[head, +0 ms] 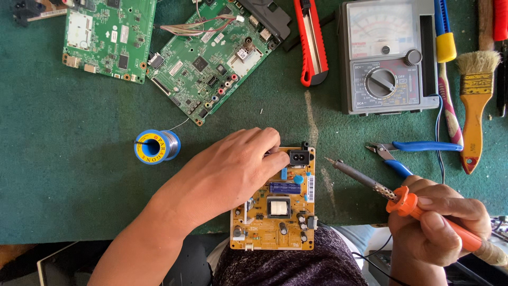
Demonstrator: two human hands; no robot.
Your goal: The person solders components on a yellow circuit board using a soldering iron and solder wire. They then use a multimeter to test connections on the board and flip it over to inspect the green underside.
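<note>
The tan rectangular power circuit board (275, 212) lies at the near edge of the green felt-covered worktop (69, 175), its lower end overhanging towards the person's lap. It carries a white-topped transformer in the middle, a blue block capacitor above it, small dark cylinders along the bottom and a black socket at the far corner. The left hand (233, 169) reaches in from the lower left, palm down, and rests over the board's far left part, fingers curled against the edge by the black socket; its grip is a loose press on the board, not a full clasp. The right hand (444, 222) comes in from the lower right and is closed round the orange-handled soldering iron (402, 198), held like a pen, the metal tip pointing up and left and hanging just beside the board, apart from it.

Further out, a blue spool of solder wire (156, 146) sits left of the left hand, and blue-handled cutters (407, 153) lie beyond the iron. Farther still are two green circuit boards (159, 47), a red utility knife (312, 42), a grey analogue multimeter (386, 58) and a yellow-handled brush (474, 106).
</note>
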